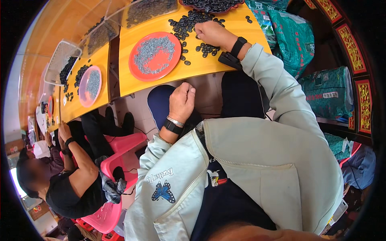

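Observation:
My right hand (213,33) rests on the yellow table, fingers curled down at the edge of a spread of small black oval pieces (185,25). Its fingertips touch among the pieces, and whatever they pinch is hidden. Below that wrist a smaller cluster of black pieces (208,49) lies beside a black box-like object (229,59). My left hand (183,100) is closed in a fist over my lap, just off the table's front edge; the inside of the fist cannot be seen. To the left of the pieces, a red round plate (133,64) holds many small silvery screw-like parts (150,52).
A dark red tray (225,9) heaped with black pieces and a clear bin (150,14) stand at the back. Green bags (291,42) lie to the right. At left, another person (76,176) sits by a second table with a pink plate (83,94) and a white basket (60,60).

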